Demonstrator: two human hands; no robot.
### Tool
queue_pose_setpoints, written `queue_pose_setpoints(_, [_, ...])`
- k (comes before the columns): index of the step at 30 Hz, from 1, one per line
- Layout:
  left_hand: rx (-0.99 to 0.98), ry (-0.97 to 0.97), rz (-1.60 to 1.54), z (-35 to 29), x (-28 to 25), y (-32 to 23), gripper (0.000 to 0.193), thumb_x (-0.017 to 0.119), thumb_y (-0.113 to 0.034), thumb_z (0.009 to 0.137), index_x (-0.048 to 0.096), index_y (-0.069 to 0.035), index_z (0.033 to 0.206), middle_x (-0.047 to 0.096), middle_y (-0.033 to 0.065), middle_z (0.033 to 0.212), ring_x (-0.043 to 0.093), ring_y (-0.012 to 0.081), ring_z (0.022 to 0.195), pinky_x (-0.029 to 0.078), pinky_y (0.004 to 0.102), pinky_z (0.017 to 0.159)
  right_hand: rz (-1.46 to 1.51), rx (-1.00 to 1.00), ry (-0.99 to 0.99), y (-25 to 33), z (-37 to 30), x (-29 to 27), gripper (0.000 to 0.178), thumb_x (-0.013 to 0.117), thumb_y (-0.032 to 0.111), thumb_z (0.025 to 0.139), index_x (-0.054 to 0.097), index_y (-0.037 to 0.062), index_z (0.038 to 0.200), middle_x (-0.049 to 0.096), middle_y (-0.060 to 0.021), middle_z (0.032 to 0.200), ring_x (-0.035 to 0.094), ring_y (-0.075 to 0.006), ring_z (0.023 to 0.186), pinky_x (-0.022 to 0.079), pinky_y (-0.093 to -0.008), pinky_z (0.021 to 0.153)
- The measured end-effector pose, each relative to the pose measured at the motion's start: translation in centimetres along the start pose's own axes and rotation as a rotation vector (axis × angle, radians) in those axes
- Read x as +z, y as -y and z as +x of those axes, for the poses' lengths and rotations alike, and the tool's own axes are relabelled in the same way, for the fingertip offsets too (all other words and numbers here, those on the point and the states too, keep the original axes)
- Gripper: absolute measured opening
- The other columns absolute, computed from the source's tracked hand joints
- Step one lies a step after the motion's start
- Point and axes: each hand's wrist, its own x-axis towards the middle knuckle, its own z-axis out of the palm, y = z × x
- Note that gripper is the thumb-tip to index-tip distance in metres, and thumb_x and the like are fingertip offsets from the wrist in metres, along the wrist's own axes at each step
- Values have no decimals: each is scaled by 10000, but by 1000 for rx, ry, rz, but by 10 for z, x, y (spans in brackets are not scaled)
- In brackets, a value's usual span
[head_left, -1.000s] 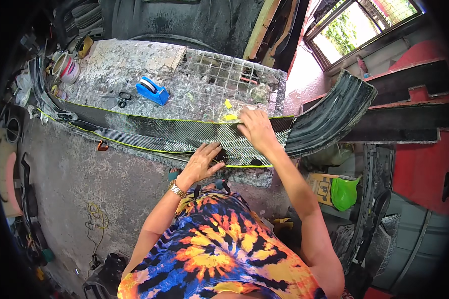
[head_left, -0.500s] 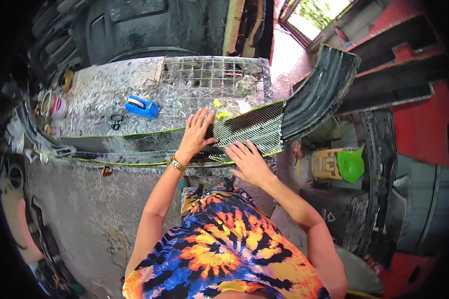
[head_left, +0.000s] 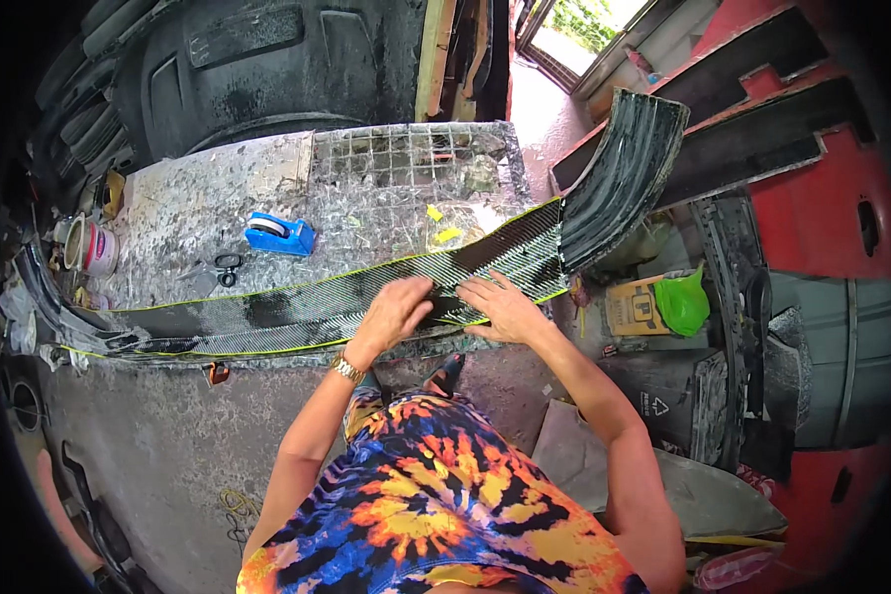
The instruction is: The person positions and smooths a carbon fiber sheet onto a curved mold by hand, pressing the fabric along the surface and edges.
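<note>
along the workbench (head_left: 198, 213) front, a carbon-fibre strip (head_left: 297, 309) is laid; over it the left hand (head_left: 391, 315) is arched, fingers bunched, any pinch unclear, the right hand (head_left: 508, 309) palm-down, fingers spread. scissors (head_left: 228, 269) and a tape dispenser (head_left: 279, 236) are set on the workbench.

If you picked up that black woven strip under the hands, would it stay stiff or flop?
Probably floppy: the strip looks like cloth, and its far edge waves near the right hand. It's likely light for its length, since it seems thin. Pulling one end might skew it, being so long and narrow.
</note>
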Motion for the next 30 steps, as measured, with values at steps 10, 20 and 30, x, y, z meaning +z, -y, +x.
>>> queue_pose_setpoints(10, [-5,72,-62,-14,9,2,566,538,-408,982,501,-9,1382,541,169,1401,504,338,1292,376,441,1115,32,0,-30,3,6,0,651,647,461,871,523,32,1344,556,-142,1384,486,-281,1323,271,-483,1175])
queue_pose_setpoints(20, [-77,16,-97,-5,20,6,536,607,-376,924,541,-20,1320,586,148,1266,551,349,1175,417,441,1026,183,-51,-15,8,31,10,638,649,464,879,543,1,1306,597,-184,1322,579,-348,1190,420,-440,1052])
queue_pose_setpoints(30, [-263,-101,-94,-2,25,-18,447,623,-360,922,614,-52,1246,636,136,1217,566,349,1151,397,448,1037,278,-240,-22,-34,22,-3,571,637,457,901,581,3,1243,621,-187,1275,595,-351,1157,447,-439,1012])
